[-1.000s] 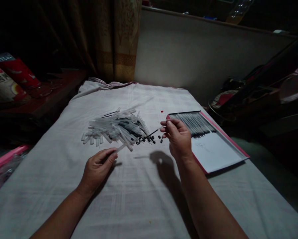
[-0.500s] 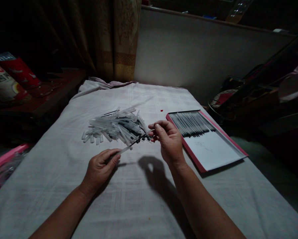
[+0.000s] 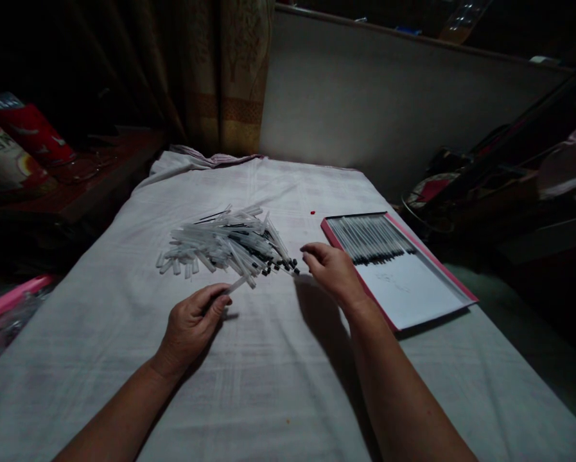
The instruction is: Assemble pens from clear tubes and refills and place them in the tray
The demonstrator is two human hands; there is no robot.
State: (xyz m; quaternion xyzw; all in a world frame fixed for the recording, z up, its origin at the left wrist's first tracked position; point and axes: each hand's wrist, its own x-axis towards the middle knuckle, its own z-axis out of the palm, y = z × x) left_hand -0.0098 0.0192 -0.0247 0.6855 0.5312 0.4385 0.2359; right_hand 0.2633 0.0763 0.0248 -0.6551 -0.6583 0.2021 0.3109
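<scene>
In my left hand (image 3: 194, 324) is a translucent pen barrel (image 3: 237, 286), pinched between thumb and fingers and pointing toward the pile. A loose heap of clear pen barrels (image 3: 210, 240), with some dark thin refills among them, lies just beyond that hand. Small black pieces (image 3: 280, 264) are scattered at the heap's right side. My right hand (image 3: 333, 269) hovers between the heap and the box, its thumb and forefinger slightly apart with nothing visible in them. Beside it, a shallow pink-edged box (image 3: 413, 301) holds a row of clear pens (image 3: 369, 237) with black tips.
A white cloth (image 3: 249, 385) covers the table. A tiny red piece (image 3: 313, 212) lies beyond the box's near-left side. At the left stand a side table with packages (image 3: 11, 157) and a pink basket (image 3: 13, 301). A wall (image 3: 345, 96) and a curtain (image 3: 242, 83) are behind.
My right hand has drawn back rightward and down, away from the left hand. The dark, thin piece stretched between both hands no longer shows. The left hand still grips the barrel.
</scene>
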